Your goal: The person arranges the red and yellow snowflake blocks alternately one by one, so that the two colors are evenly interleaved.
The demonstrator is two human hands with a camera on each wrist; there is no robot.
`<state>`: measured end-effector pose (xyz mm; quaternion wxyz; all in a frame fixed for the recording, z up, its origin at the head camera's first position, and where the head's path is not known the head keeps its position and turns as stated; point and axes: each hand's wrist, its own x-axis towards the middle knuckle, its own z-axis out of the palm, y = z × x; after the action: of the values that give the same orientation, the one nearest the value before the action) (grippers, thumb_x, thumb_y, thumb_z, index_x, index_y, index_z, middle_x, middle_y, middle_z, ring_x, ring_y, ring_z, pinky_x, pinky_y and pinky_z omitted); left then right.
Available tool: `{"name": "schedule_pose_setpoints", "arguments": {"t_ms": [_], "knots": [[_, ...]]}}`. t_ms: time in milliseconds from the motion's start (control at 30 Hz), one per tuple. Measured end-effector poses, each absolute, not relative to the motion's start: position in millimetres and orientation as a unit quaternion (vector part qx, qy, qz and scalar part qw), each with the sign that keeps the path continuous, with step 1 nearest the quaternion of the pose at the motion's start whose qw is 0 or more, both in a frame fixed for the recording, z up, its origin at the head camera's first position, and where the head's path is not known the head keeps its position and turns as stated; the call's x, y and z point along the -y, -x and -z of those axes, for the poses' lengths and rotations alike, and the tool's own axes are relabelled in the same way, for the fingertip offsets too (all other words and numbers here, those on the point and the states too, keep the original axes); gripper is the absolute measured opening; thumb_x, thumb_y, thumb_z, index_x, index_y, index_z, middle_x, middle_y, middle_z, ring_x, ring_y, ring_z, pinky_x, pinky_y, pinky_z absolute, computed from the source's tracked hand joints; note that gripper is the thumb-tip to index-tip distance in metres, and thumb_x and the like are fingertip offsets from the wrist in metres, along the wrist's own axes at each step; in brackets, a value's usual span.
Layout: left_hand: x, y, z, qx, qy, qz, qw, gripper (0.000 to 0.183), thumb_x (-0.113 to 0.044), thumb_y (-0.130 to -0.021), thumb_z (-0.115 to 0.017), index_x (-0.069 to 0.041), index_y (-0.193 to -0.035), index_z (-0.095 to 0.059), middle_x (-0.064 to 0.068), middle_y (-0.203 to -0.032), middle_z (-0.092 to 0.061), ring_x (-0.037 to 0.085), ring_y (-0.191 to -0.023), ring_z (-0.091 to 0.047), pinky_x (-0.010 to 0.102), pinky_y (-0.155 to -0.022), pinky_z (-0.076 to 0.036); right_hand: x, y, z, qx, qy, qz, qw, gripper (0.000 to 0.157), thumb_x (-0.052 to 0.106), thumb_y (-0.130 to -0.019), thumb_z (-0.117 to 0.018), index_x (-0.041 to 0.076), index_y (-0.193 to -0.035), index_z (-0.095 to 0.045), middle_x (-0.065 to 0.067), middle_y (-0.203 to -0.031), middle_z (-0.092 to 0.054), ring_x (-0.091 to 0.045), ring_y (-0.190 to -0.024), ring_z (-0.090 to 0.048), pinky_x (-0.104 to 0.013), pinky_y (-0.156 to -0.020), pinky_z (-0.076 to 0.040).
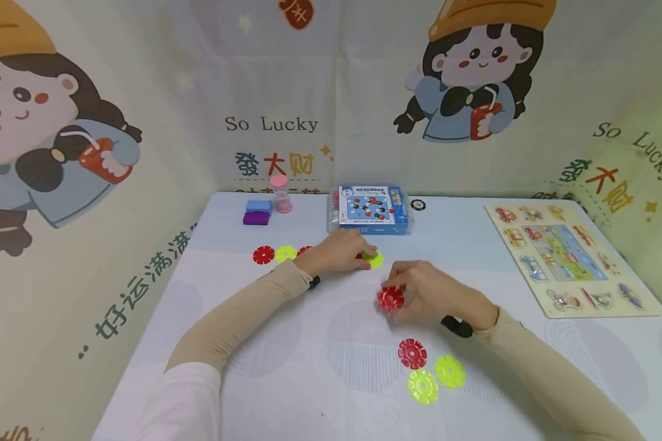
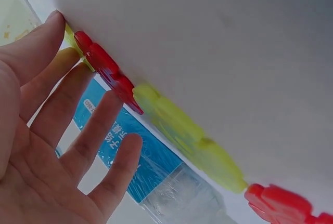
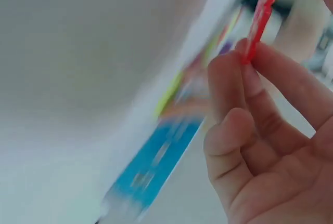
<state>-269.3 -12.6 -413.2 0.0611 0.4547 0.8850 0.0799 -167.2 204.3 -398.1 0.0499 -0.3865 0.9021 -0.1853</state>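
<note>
My left hand is at the right end of a row of notched plastic discs on the table. Its thumb and fingertips pinch the edges of a yellow-green disc, seen edge-on beside the thumb in the left wrist view. Left along the row are a red disc, a yellow-green disc and another red one, partly behind the hand. Nearer me, my right hand pinches a red notched disc between thumb and fingertips, raised over the table; its edge shows in the right wrist view.
Below the right hand lie a red disc and two yellow-green discs. At the back stand a boxed set, a pink hourglass, blue and purple blocks and a black round piece. A wooden puzzle board lies right.
</note>
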Motion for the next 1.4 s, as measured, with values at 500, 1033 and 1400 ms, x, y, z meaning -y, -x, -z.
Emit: {"name": "schedule_pose_setpoints", "arguments": {"t_ms": [500, 1033, 1400], "knots": [[12, 273, 413, -0.888, -0.442, -0.104, 0.069, 0.038, -0.04, -0.083, -0.07, -0.025, -0.118, -0.068, -0.007, -0.123, -0.065, 0.008, -0.086, -0.062, 0.019, -0.059, -0.042, -225, 241, 417, -0.934, 0.303, 0.188, 0.037, 0.045, 0.03, -0.077, -0.078, 0.01, -0.115, -0.069, -0.005, -0.092, -0.062, -0.014, -0.076, -0.049, -0.023, -0.062, -0.044], [-18, 272, 410, -0.877, -0.466, -0.085, 0.077, 0.05, -0.048, -0.085, -0.064, -0.028, -0.13, -0.058, -0.008, -0.134, -0.057, 0.012, -0.122, -0.051, 0.034, -0.1, -0.045, -226, 107, 388, -0.908, 0.339, 0.16, 0.186, 0.051, 0.056, -0.066, -0.078, 0.035, -0.112, -0.066, 0.016, -0.096, -0.057, -0.003, -0.083, -0.052, -0.02, -0.071, -0.047], [-32, 266, 415, -0.875, -0.476, -0.05, 0.07, 0.044, -0.045, -0.089, -0.061, -0.028, -0.129, -0.059, -0.01, -0.132, -0.059, 0.01, -0.116, -0.056, 0.028, -0.092, -0.047, -253, 38, 409, -0.949, 0.268, 0.149, 0.078, 0.048, 0.057, -0.062, -0.08, 0.035, -0.101, -0.064, 0.024, -0.099, -0.049, 0.003, -0.088, -0.047, -0.02, -0.079, -0.05]]}}
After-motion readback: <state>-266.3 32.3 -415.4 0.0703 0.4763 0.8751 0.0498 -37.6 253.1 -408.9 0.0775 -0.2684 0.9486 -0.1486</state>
